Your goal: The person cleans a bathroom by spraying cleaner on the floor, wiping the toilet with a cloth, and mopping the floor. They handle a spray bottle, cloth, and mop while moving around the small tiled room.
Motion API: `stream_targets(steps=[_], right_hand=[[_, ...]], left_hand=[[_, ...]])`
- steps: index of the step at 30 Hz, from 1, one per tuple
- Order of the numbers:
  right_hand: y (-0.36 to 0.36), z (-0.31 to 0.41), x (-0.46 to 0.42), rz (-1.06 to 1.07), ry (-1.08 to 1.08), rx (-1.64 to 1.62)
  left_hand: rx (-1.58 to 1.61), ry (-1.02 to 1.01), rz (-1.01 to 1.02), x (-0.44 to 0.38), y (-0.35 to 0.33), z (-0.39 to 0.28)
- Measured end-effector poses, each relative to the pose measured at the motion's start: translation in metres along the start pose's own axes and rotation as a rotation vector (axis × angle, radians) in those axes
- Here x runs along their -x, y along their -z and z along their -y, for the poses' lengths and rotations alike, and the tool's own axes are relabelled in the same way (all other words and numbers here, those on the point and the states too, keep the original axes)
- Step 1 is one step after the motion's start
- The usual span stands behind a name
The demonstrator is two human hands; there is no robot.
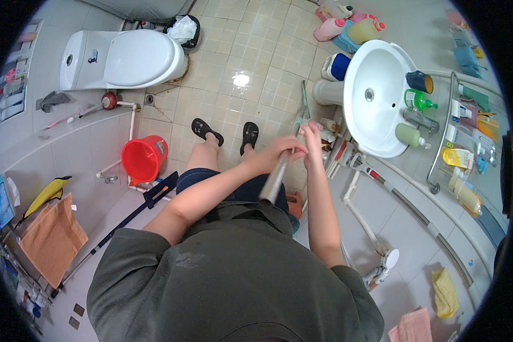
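A long metal pole [277, 177] slants between my forearms, its near end close to my shirt. My left hand [282, 149] is wrapped around it, fingers reaching toward my right wrist. Farther down, my right hand [311, 139] grips the same pole, partly covering it. At the far end is a narrow head with a green edge [305, 98], seen nearly edge-on beside the sink pedestal; its exact kind is hard to tell. Beneath it lie beige floor tiles [248, 55], which look wet and reflect a light.
On the right are a white washbasin [363, 98], detergent bottles [363, 32] and a rack rail [442, 132]. A toilet [141, 60], waste bin [192, 40] and red bucket [143, 158] stand left. Another pole [414, 209] leans along the right wall; a dark-headed mop [160, 190] leans left.
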State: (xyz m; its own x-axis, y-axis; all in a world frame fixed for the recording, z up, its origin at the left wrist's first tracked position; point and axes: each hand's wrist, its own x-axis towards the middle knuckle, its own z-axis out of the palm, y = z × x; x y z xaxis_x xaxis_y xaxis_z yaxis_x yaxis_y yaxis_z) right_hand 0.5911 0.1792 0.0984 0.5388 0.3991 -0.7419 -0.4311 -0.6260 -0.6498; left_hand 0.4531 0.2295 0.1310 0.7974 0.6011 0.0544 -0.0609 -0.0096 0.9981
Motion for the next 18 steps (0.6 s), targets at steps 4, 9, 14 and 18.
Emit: stream_targets(steps=[4, 9, 14, 18], right_hand=[[-0.046, -0.050, -0.061, 0.022, -0.290, -0.139], [-0.080, -0.240, -0.204, 0.012, -0.435, -0.087], [-0.122, -0.244, -0.147, -0.161, -0.572, -0.026], [-0.147, -0.217, -0.087, -0.026, -0.484, 0.331]], left_hand=[[-0.106, 0.048, -0.249, 0.037, -0.001, 0.003], [0.101, 0.345, -0.314, 0.082, 0.008, -0.008], [-0.043, 0.305, -0.306, 0.148, 0.027, 0.022], [-0.094, 0.255, -0.228, 0.199, 0.059, 0.035]])
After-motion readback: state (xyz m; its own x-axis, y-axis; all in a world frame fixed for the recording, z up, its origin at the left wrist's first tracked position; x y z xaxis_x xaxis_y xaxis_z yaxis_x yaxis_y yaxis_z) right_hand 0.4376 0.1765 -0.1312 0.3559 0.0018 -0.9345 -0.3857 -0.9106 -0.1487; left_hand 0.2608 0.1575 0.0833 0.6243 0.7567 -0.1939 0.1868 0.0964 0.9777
